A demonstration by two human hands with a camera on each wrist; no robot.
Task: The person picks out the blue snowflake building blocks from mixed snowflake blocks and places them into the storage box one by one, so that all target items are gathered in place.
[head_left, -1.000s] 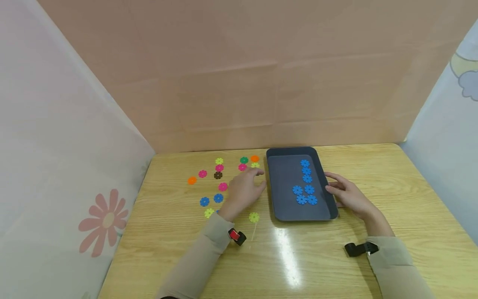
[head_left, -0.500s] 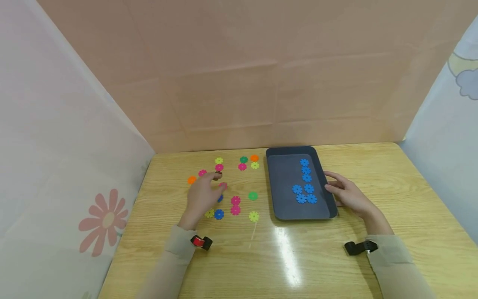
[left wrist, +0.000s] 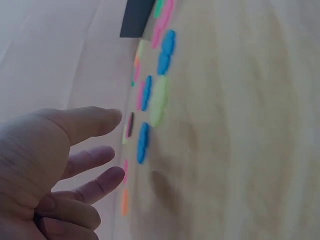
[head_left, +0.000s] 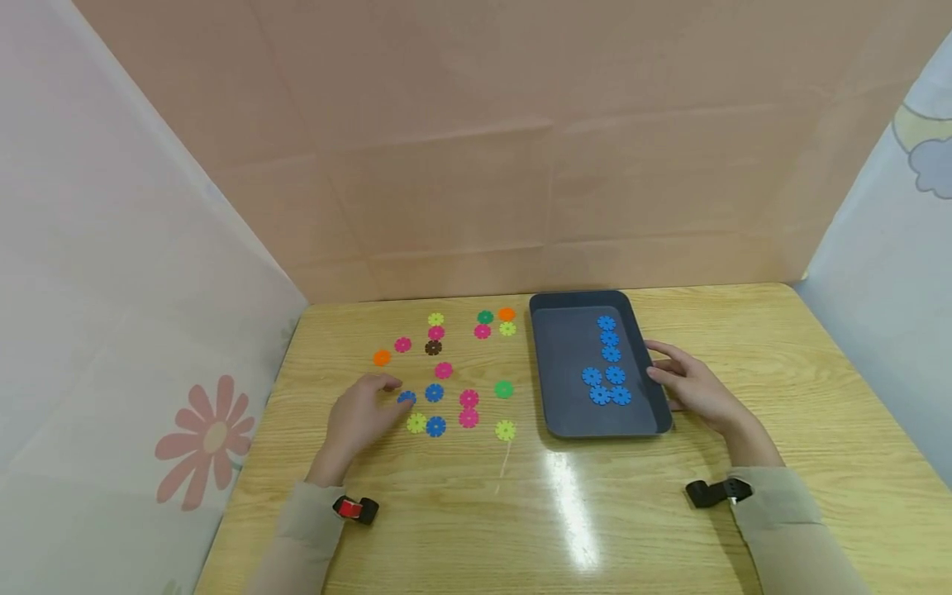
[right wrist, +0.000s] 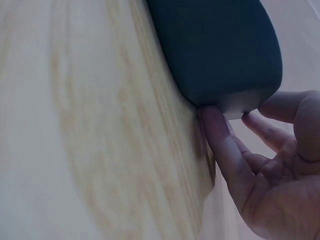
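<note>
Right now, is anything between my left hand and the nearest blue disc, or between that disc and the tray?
Nothing visible stands between your left hand and the nearest blue disc. Toward the tray, another blue disc, a pink disc and a green disc lie flat, then comes the tray's rim.

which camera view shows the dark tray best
The head view: it shows nearly the whole tray, with blue pieces inside. The left wrist view catches only a bit at the top; the right wrist view shows part of its outside, touched by the right hand.
</note>
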